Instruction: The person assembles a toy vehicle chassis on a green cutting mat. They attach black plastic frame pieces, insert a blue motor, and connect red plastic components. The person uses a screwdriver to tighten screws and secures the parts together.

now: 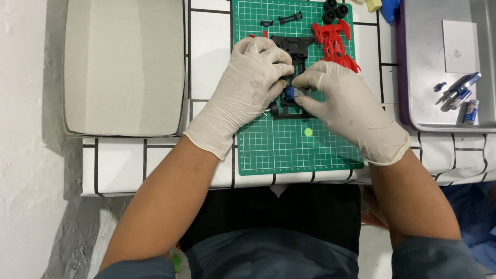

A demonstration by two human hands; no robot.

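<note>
Two gloved hands at a black toy-car chassis point(291, 69), mid-frame.
Left hand point(244, 89) and right hand point(345, 103) pinch its small blue part point(292, 93); red body shell point(333, 44) and black wheels point(334, 9) lie unfitted above.

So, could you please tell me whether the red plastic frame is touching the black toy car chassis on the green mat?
Cannot tell. In the head view the red plastic frame lies right beside the black chassis, too close to show contact or a gap plainly.
</note>
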